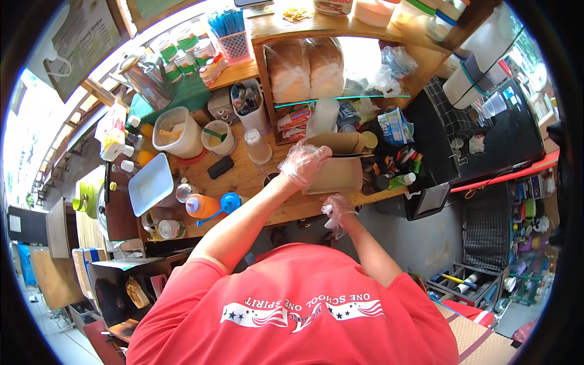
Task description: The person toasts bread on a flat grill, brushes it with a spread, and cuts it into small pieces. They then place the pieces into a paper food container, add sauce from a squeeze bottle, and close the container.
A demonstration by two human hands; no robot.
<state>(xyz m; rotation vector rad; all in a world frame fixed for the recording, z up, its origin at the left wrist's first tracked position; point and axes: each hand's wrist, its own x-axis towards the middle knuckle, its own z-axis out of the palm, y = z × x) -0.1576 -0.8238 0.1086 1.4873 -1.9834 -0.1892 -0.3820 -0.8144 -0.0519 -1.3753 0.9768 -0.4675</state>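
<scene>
A brown paperboard box (337,175) lies at the front of the wooden counter with its flap (344,142) raised at the back. My left hand (303,164), in a clear plastic glove, is at the box's left side with the fingers curled beside the flap. A thin dark strip runs along the flap's base near those fingers; whether it is a tool or an edge is unclear. My right hand (338,212), also gloved, is bent just below the box's front edge. What its fingers hold, if anything, is hidden.
Left on the counter (246,182) stand an orange squeeze bottle (200,206), a blue tray (151,185) and plastic tubs (179,132). Bagged bread loaves (287,73) fill the shelf behind. Bottles (402,181) crowd the box's right side, near a black appliance (497,132).
</scene>
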